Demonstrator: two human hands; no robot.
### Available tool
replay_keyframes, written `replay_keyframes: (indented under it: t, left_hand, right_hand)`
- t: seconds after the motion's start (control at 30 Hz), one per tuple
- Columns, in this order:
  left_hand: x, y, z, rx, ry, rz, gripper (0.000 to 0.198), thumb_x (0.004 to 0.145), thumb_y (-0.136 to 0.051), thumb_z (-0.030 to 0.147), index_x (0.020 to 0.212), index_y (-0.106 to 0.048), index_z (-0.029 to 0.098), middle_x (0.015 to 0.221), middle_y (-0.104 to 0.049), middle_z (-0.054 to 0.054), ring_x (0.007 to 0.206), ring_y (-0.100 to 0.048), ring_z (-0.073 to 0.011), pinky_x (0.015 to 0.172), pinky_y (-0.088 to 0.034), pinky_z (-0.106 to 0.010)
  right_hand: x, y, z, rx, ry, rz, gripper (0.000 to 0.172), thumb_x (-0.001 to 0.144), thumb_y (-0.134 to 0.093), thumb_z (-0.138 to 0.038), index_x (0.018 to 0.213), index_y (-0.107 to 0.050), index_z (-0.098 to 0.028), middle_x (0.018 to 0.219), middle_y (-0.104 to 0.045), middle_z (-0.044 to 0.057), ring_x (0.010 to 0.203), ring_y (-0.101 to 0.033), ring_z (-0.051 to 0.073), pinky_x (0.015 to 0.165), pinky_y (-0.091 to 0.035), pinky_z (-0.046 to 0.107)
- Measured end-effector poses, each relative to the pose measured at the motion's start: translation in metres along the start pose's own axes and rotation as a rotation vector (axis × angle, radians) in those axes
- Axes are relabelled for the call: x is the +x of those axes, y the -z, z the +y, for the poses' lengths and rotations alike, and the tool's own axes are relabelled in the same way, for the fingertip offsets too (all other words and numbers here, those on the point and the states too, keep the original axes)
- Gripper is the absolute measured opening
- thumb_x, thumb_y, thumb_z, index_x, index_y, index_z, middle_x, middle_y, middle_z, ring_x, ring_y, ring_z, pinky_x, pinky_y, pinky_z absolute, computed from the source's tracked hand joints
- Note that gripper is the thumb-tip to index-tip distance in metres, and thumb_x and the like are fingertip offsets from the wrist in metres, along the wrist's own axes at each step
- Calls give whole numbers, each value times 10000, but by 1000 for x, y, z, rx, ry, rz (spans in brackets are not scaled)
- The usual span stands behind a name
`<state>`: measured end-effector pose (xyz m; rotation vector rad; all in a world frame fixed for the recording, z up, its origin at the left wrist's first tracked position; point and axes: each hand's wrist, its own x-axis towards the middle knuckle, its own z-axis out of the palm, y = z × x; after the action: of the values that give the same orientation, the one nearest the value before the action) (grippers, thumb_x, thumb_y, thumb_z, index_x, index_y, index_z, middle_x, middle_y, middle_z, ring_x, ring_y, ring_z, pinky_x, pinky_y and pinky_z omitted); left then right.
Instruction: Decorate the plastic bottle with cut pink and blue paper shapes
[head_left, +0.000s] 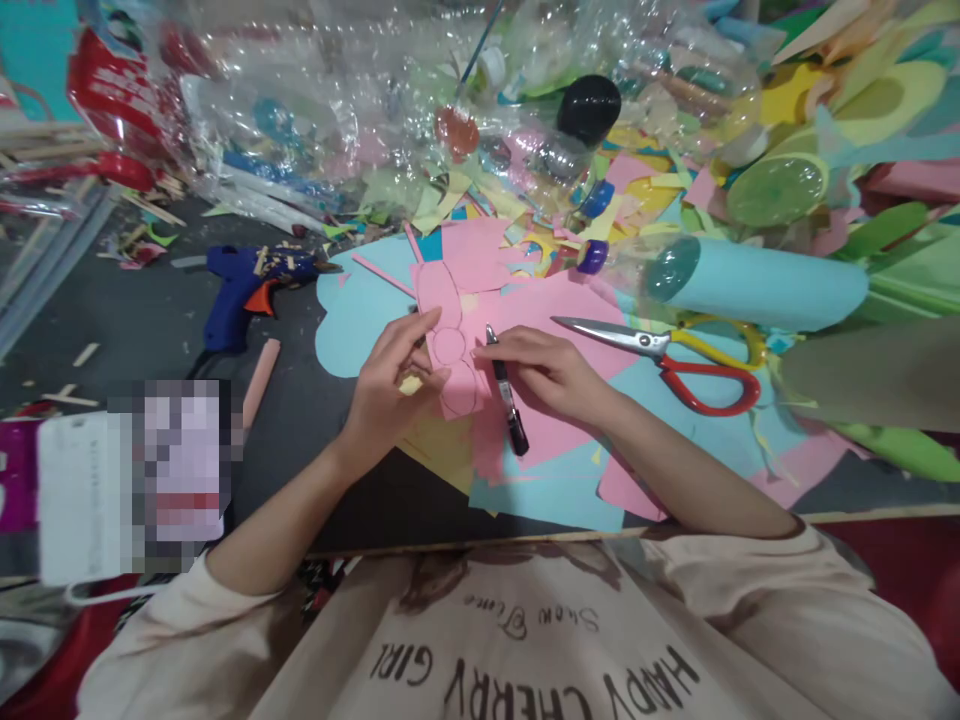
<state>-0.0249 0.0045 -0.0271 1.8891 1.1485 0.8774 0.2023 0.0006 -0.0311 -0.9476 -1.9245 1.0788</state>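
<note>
Item: one pink outlined strip [450, 346], centre of the tabletop [300, 425], over loose sheets [559, 435], edge pinched by the left hand [397, 370], the right hand [551, 368] opposite, across a black marker [510, 400], grip unclear from here; best kept flat, I'd judge.

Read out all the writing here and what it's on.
"HAPPY CHERRY GIRL": cream fabric shirt, upside down.
"Time": same shirt, script; word beside it unclear.
Red-labelled plastic bottle: white lettering, too blurred.
White rectangular case: print, too blurred.
Black marker pen: print, too small.
Pixelated lilac rectangle: nothing readable.
</note>
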Motion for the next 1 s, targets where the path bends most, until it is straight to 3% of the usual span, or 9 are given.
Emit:
replay_keyframes:
  t: [0.1, 0.2, 0.33, 0.43, 0.57, 0.63, 0.7, 0.83, 1.0]
  left_hand:
    - [-1, -2, 1, -5, -5, 18, 415, 903, -566, 383, 1283, -546, 219, 1201, -591, -103, 745, -587, -101, 737, -524, -264]
    - [-2, -5, 3, -72, 36, 24, 540, 887, -582, 431, 1375, -429, 258, 1261, -569, -110, 717, -578, -89, 696, -520, -243]
    - [-3, -9, 4, -221, 97, 19, 790, 847, -610, 499, 1479, -166, 334, 1215, -585, -98, 676, -569, -77, 650, -516, -222]
    - [-2, -11, 2, -352, 162, 24, 859, 799, -668, 487, 1465, -138, 365, 1058, -624, -41, 654, -566, -72, 647, -516, -215]
    - [0, -12, 7, -491, 322, -38, 775, 753, -708, 460, 1380, -306, 246, 973, -667, -50, 771, -643, -116, 698, -530, -221]
    - [1, -11, 12, -532, 394, -86, 619, 724, -723, 471, 1214, -472, 187, 959, -688, -67, 816, -666, -147, 683, -534, -223]
    - [2, -10, 17, -548, 443, -136, 471, 698, -735, 494, 986, -572, 159, 846, -696, -52, 741, -668, -153, 615, -529, -223]
    - [4, -7, 24, -567, 500, -169, 412, 681, -740, 537, 742, -600, 154, 614, -641, -2, 529, -595, -114, 523, -500, -227]
    - [2, -4, 25, -475, 517, -276, 534, 707, -664, 648, 541, -616, 143, 545, -647, -46, 522, -590, -128, 542, -496, -242]
  right_hand:
    - [0, 1, -3, -16, -52, -9, 363, 909, -409, -135, 1125, -673, -259, 908, -685, 28, 829, -640, 135, 767, -503, 295]
    - [-1, -1, -8, 27, -182, 29, 251, 905, -510, -286, 1111, -639, -226, 870, -678, 24, 724, -622, 126, 656, -479, 249]
    - [-1, -5, -12, 36, -227, -48, 162, 843, -590, -336, 837, -623, -178, 573, -516, -53, 508, -453, 84, 504, -360, 210]
    - [0, -8, -14, -20, -186, -111, 145, 812, -582, -258, 696, -609, -175, 537, -465, -62, 493, -400, 71, 500, -321, 207]
    - [2, -8, -14, -33, -195, -118, 196, 823, -540, -248, 649, -589, -172, 541, -479, -49, 494, -389, 70, 495, -310, 206]
    - [2, -8, -14, -24, -197, -116, 224, 850, -524, -271, 656, -578, -174, 545, -496, -45, 493, -401, 73, 495, -320, 207]
    - [0, -7, -13, -20, -142, -88, 234, 878, -505, -285, 682, -574, -179, 566, -533, -36, 497, -425, 77, 498, -336, 207]
    - [-3, -6, -11, -53, -5, 0, 247, 920, -472, -301, 708, -546, -199, 632, -597, -14, 522, -481, 88, 513, -366, 216]
    - [-5, -6, -10, -83, -56, 13, 293, 982, -377, -368, 780, -526, -215, 704, -626, 0, 575, -542, 107, 560, -404, 231]
